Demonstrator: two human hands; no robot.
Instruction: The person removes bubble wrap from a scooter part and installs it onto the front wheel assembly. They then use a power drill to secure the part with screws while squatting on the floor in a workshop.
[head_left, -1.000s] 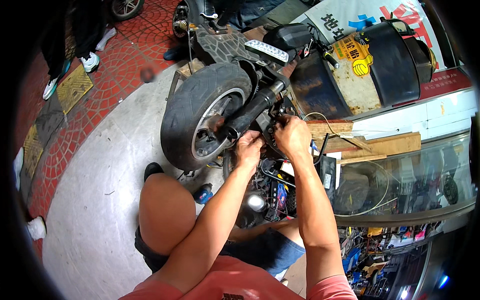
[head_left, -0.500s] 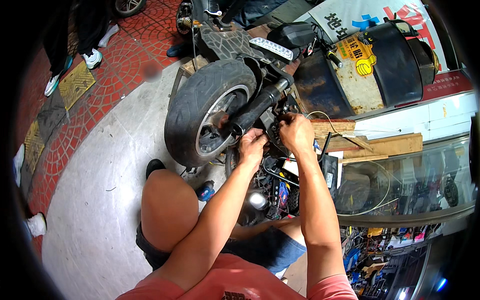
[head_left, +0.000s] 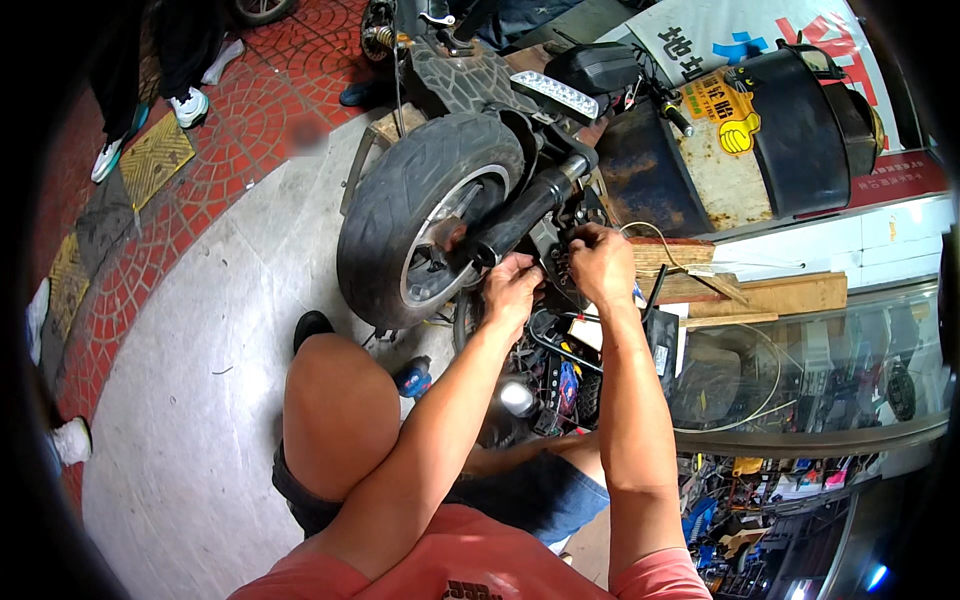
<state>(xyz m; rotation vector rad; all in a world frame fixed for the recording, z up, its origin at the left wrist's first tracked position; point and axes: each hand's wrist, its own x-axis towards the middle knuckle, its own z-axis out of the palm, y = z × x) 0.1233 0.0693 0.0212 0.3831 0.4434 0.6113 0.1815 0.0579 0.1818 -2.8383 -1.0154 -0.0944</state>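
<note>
A small scooter lies tipped up in front of me, its black rear tyre (head_left: 400,200) toward me. A black shock absorber (head_left: 520,215) runs diagonally beside the wheel. My left hand (head_left: 512,285) presses against the frame just below the shock's lower end, fingers curled. My right hand (head_left: 597,262) grips a dark part of the frame beside it, fingers closed around small hardware that I cannot make out. Both forearms reach up from the lower edge over my bent left knee (head_left: 335,395).
A glass display counter (head_left: 820,380) curves along the right, with wooden boards (head_left: 760,292) on its near end. A black box with a yellow sticker (head_left: 790,120) stands behind. Tangled wires and tools (head_left: 560,385) lie under the scooter. Other people's shoes (head_left: 190,105) stand on the red paving at left.
The view has shifted a little closer to the scooter. Both hands stay on the same spot by the shock's lower end, with only small finger movement.
</note>
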